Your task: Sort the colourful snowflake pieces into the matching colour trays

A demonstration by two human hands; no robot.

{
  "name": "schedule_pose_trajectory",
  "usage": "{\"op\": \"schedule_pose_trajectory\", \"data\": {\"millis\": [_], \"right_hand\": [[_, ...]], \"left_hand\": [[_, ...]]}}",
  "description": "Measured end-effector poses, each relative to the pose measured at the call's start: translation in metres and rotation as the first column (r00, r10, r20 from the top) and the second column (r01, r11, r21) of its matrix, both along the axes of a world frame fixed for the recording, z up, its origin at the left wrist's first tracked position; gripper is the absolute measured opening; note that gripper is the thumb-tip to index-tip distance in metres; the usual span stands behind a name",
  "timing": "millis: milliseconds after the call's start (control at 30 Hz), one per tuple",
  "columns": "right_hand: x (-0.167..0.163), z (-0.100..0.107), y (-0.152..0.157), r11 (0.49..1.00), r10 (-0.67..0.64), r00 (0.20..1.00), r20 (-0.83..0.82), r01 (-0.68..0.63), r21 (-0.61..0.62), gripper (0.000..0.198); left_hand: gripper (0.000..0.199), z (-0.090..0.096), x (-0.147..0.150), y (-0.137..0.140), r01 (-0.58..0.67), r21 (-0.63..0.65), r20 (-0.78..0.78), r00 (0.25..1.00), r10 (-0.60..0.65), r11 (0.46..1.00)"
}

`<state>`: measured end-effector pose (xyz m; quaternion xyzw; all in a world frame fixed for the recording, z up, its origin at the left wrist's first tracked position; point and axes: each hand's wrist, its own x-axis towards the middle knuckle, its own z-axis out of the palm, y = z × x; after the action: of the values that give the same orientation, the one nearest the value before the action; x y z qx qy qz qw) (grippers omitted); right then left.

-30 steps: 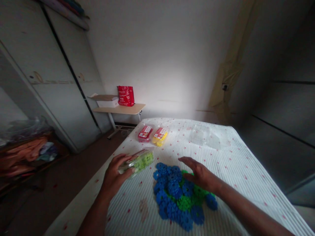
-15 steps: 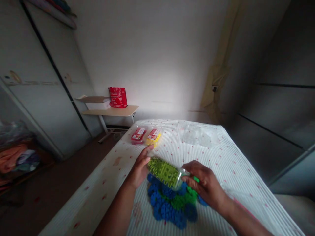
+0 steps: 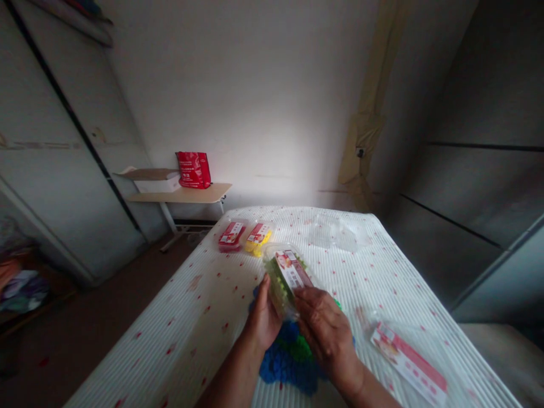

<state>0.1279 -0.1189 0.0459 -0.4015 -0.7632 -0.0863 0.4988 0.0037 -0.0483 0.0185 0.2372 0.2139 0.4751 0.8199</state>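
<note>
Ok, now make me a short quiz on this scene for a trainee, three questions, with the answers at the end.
1. Multiple choice: the left hand and right hand are both on a clear container. What colour are the pieces inside it?
A) Red
B) Green
C) Blue

2. True or false: the red bag stands on the small table, beside the white box.

3. Short answer: which two colours show in the pile of pieces below the hands?

Key: 1. B; 2. True; 3. Blue and green.
</note>
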Motion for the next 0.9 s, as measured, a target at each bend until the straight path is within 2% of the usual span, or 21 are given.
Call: {"op": "schedule_pose_trajectory", "data": {"millis": [100, 200, 300, 467, 633, 767, 900], "right_hand": [[-0.003, -0.007, 0.004, 1.0, -0.013, 0.999, 0.031, 0.014, -0.025, 0.032], [-0.004, -0.015, 0.004, 0.997, -0.04, 0.999, 0.032, 0.042, -0.061, 0.028], [-0.004, -0.019, 0.002, 0.993, -0.072, 0.997, 0.017, 0.073, -0.098, 0.015], [-0.002, -0.017, 0.0, 0.992, -0.078, 0.996, 0.034, 0.08, -0.094, 0.002], [-0.004, -0.015, -0.002, 0.99, -0.11, 0.991, 0.07, 0.115, -0.076, 0.009], [0.001, -0.015, -0.004, 0.997, -0.052, 0.997, 0.061, 0.055, -0.062, 0.011], [0.008, -0.014, -0.006, 0.996, -0.057, 0.998, 0.034, 0.059, -0.06, 0.016]], "left_hand": [[0.047, -0.007, 0.002, -0.002, 0.048, -0.022, 0.008, 0.999, -0.048, 0.999], [0.044, -0.014, 0.003, -0.002, -0.038, -0.033, -0.043, 0.998, 0.037, 0.999], [0.046, -0.016, 0.002, -0.001, -0.128, 0.022, -0.088, 0.988, 0.13, 0.991], [0.049, -0.016, 0.001, -0.002, -0.176, 0.117, -0.102, 0.977, 0.189, 0.977], [0.056, -0.018, 0.001, -0.002, -0.203, 0.116, -0.126, 0.968, 0.218, 0.972], [0.058, -0.021, -0.001, -0.001, -0.2, 0.121, -0.135, 0.967, 0.216, 0.972], [0.058, -0.022, -0.001, 0.001, -0.165, 0.093, -0.134, 0.975, 0.177, 0.982]]}}
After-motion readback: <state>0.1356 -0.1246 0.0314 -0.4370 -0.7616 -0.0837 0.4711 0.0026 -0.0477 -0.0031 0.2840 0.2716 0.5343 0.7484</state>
